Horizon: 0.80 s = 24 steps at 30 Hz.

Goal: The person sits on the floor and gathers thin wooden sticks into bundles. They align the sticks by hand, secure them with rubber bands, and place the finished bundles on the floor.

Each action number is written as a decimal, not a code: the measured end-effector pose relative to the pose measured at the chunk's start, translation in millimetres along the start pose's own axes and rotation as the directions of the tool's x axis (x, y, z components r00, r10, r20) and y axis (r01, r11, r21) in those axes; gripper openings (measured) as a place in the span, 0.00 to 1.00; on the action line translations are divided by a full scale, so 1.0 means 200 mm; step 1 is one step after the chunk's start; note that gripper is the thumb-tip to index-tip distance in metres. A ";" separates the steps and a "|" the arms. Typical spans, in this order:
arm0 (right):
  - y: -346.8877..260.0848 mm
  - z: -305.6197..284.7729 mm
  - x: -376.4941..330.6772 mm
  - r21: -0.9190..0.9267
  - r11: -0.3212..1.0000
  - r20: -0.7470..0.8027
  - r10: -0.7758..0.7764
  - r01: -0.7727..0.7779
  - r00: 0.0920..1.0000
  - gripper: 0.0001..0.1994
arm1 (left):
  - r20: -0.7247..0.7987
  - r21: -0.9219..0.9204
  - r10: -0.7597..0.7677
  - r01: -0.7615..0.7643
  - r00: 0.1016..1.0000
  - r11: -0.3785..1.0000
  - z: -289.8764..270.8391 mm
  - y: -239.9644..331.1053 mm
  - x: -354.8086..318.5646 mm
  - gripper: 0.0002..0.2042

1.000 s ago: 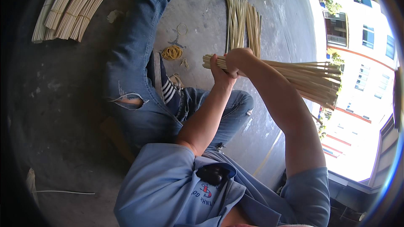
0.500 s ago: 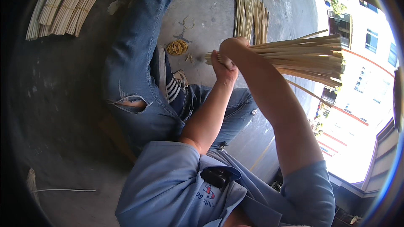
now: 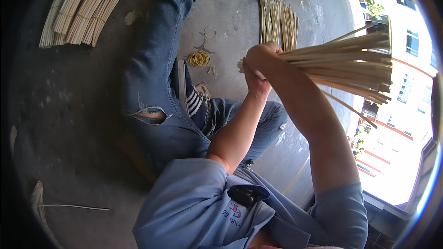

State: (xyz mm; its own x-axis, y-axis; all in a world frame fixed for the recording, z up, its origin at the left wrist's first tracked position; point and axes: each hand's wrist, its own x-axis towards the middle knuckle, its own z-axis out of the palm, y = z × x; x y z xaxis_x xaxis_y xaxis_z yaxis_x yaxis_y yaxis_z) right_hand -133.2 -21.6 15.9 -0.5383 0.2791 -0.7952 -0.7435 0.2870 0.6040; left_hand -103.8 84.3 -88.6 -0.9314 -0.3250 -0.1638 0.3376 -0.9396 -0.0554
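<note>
A thick bundle of pale thin wooden strips (image 3: 341, 67) lies across both my hands, its long end fanned out to the right and a short end showing at the left. My left hand (image 3: 257, 82) is closed round the bundle near that short end, from below. Right above it, my right hand (image 3: 266, 50) is wrapped over the same strips, its wrist bent and its fingers mostly hidden. One strip (image 3: 350, 106) sticks out loosely below the rest. Whether a band sits round the bundle under my hands cannot be seen.
On the floor beyond my bent leg lie a heap of yellow rubber bands (image 3: 198, 58) and one loose band (image 3: 210, 32). Shorter strips (image 3: 271, 18) are spread behind my hands. Tied bundles of long strips (image 3: 83, 14) lie at the far left. My outstretched leg (image 3: 154, 60) runs between.
The view has shifted a little, moving the floor things rightward in it. My hands and the bundle have moved slightly farther right. Both hands keep hold of the strips.
</note>
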 end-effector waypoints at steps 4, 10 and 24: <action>0.13 -0.12 0.06 0.021 0.997 0.170 -0.070 0.068 0.983 0.22 | -0.212 -0.041 -0.024 0.015 0.977 0.999 0.16 0.04 -0.01 0.17; -0.04 0.05 0.24 0.080 0.996 0.138 -0.047 0.036 0.989 0.22 | -0.315 -0.276 -0.227 0.140 0.921 0.951 0.01 0.06 -0.17 0.29; -0.03 0.11 0.19 0.290 0.955 -0.078 -0.041 0.062 0.996 0.20 | -0.232 -0.545 -0.334 0.162 0.914 0.823 -0.26 0.06 -0.15 0.35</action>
State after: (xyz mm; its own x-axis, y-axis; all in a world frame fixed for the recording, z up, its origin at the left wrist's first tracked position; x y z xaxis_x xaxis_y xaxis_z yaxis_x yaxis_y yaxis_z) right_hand -139.5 7.2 -16.9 -0.5367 0.1949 -0.8210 -0.6285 0.5569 0.5431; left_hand -64.6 87.8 -136.2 -0.9323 0.0412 -0.3593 0.2006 -0.7677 -0.6086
